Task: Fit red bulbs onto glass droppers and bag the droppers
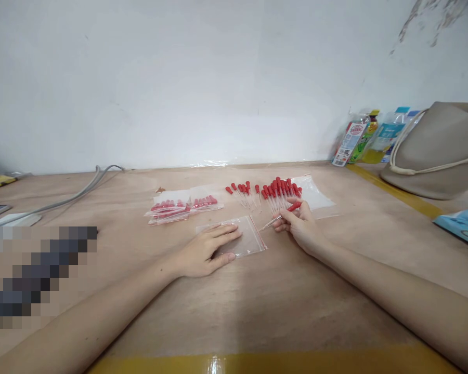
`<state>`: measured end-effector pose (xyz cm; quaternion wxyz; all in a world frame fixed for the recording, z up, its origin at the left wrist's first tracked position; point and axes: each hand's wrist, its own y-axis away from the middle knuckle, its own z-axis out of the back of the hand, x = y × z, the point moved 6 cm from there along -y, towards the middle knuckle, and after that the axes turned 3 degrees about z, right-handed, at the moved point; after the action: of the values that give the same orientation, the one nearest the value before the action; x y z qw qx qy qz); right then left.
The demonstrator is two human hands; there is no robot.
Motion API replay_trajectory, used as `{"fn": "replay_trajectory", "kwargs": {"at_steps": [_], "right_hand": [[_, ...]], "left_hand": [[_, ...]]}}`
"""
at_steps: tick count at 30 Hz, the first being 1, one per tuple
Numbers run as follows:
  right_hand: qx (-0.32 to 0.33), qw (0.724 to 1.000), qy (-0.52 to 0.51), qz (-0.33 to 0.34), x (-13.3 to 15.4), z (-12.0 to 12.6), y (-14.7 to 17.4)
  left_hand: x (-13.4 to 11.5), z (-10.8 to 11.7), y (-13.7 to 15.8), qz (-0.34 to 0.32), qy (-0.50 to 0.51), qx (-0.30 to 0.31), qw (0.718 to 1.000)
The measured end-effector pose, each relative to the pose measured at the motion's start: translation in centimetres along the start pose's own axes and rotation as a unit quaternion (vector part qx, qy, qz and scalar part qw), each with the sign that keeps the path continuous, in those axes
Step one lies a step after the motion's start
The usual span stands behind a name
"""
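A clear zip-lock bag lies flat on the table, its red-lined seal facing right. My left hand rests on the bag's left part with fingers stretched out. In my right hand, a dropper with a red rubber bulb is pinched, its thin tip pointing left close to the seal. Beyond that hand lies a pile of red-bulbed droppers, and a few loose droppers are spread to its left. Filled bags with red bulbs showing through lie behind my left hand.
Another plastic bag lies right of the pile. Drink bottles and a beige drawstring bag stand at the back right. A blue packet lies at the right edge. Grey cables cross the left side, and a white wall closes the back.
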<state>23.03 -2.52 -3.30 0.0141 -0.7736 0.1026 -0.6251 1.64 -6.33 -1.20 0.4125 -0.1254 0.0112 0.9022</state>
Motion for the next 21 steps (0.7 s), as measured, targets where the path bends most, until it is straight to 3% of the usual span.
{"fn": "replay_trajectory", "kwargs": {"at_steps": [7, 13, 17, 21], "right_hand": [[0.007, 1.0, -0.012, -0.012, -0.1, 0.1, 0.0], [0.069, 0.988, -0.1, -0.091, -0.9, -1.2, 0.7], [0.177, 0.979, -0.043, -0.096, -0.7, -2.0, 1.1], [0.317, 0.943, 0.081, -0.064, -0.1, -2.3, 1.7]], "left_hand": [[0.0, -0.1, 0.0, -0.004, 0.0, -0.004, 1.0], [0.0, 0.1, -0.3, -0.006, 0.004, -0.003, 1.0], [0.0, 0.4, -0.6, -0.042, 0.02, -0.018, 0.999], [0.1, 0.3, -0.7, -0.057, 0.031, -0.02, 0.998]]}}
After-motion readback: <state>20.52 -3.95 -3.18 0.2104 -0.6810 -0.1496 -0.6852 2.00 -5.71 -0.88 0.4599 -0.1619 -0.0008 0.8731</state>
